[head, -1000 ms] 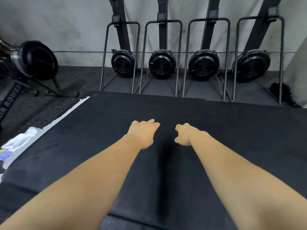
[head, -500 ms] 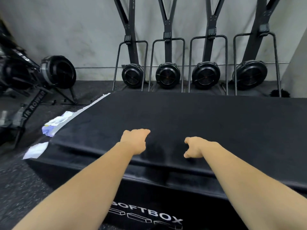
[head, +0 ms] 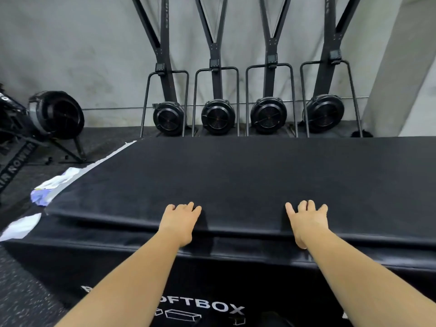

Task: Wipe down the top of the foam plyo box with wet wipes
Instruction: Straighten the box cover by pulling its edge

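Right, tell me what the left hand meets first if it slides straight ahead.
From the left hand, the plyo box top looks free to its far edge; beyond, likely a flywheel machine by the wall, depth unclear.

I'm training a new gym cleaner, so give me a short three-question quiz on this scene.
1. True or false: the left hand or right hand holds a wipe.
2. Where does the loose white wipe lie? A) on top of the box B) down beside the box's left corner C) against the wall
3. How many upright machines stand behind the box?
Key: 1 false, both hands rest bare on the top's near edge. 2 B. 3 four.
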`<action>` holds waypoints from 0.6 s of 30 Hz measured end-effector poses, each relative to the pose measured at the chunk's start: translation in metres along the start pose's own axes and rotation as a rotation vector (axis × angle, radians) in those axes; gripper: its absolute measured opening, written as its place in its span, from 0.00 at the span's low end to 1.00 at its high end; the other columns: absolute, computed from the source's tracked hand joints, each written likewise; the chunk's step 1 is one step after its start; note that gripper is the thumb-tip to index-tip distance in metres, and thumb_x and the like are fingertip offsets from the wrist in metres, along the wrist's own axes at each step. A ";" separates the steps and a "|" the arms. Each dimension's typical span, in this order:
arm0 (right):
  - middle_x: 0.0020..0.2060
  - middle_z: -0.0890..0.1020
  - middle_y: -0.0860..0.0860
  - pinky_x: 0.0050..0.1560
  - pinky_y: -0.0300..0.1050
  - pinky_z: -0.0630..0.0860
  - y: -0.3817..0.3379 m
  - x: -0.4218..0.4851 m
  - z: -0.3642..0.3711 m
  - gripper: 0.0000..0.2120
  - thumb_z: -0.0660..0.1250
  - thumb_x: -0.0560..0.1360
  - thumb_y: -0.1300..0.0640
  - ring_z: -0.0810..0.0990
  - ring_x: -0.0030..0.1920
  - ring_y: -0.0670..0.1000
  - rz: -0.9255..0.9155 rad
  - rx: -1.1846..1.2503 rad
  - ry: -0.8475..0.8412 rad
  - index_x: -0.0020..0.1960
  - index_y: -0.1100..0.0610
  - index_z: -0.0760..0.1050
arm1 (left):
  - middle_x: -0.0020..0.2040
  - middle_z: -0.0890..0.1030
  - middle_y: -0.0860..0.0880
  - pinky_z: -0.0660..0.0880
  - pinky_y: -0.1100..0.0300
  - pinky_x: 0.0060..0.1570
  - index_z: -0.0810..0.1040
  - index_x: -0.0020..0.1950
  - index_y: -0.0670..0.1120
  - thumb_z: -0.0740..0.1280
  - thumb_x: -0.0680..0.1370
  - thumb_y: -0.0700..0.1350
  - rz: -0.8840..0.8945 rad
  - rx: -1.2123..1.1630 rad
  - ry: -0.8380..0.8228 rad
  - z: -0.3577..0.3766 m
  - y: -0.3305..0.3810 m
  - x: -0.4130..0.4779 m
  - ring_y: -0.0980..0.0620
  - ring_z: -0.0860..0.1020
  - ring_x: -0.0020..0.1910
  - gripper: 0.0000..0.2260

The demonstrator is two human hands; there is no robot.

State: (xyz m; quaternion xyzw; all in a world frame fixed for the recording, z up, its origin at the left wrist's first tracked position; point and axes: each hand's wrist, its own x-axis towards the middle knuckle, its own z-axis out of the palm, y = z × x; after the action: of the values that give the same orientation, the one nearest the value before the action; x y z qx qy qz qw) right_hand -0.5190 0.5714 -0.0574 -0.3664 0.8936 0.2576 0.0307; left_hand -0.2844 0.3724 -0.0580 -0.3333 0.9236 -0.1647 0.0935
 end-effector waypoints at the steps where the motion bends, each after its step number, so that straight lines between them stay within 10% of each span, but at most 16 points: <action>1: 0.79 0.49 0.64 0.74 0.65 0.53 0.007 -0.001 0.004 0.48 0.67 0.76 0.54 0.48 0.79 0.65 0.018 -0.005 0.008 0.80 0.54 0.35 | 0.72 0.65 0.50 0.60 0.52 0.68 0.56 0.77 0.50 0.65 0.74 0.42 0.009 0.013 0.006 0.000 0.004 0.003 0.49 0.68 0.68 0.33; 10: 0.77 0.57 0.63 0.74 0.63 0.55 0.073 -0.001 0.037 0.42 0.66 0.77 0.55 0.54 0.77 0.63 0.131 -0.026 0.132 0.80 0.56 0.43 | 0.48 0.68 0.55 0.67 0.58 0.49 0.66 0.58 0.50 0.65 0.70 0.36 -0.076 -0.049 0.111 -0.014 0.025 0.009 0.51 0.73 0.56 0.19; 18: 0.59 0.74 0.57 0.58 0.48 0.71 0.113 -0.006 0.036 0.34 0.66 0.74 0.62 0.72 0.60 0.57 0.186 0.198 0.211 0.75 0.53 0.55 | 0.56 0.73 0.52 0.67 0.58 0.44 0.67 0.59 0.48 0.65 0.74 0.36 -0.169 -0.061 0.138 -0.047 0.034 0.007 0.50 0.73 0.60 0.17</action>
State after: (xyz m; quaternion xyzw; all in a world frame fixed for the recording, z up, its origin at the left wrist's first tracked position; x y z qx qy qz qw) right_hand -0.5955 0.6604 -0.0372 -0.3023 0.9429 0.1302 -0.0514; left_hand -0.3225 0.4036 -0.0271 -0.4008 0.9009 -0.1665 0.0051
